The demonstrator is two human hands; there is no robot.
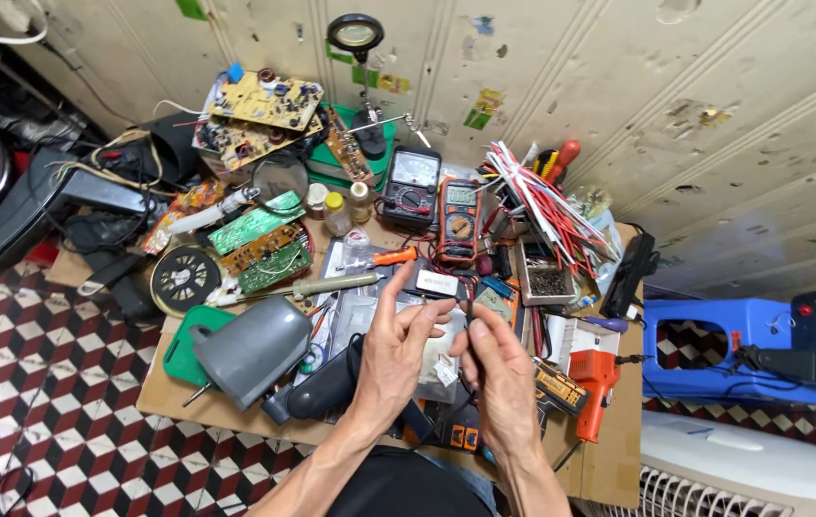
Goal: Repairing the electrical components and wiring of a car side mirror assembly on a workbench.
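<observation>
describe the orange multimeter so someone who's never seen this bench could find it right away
Start at the low cluttered table against the pale panelled wall and look to its back edge, near the middle. Two meters stand side by side there, behind the person's raised left hand and right hand. The orange multimeter is the right one, with a digital screen and round dial, while the black meter beside it has a white needle scale.

Both forearms are bare to the elbow, lean and veined. The left hand (391,356) and right hand (501,375) wear no gloves, rings or watch.
</observation>
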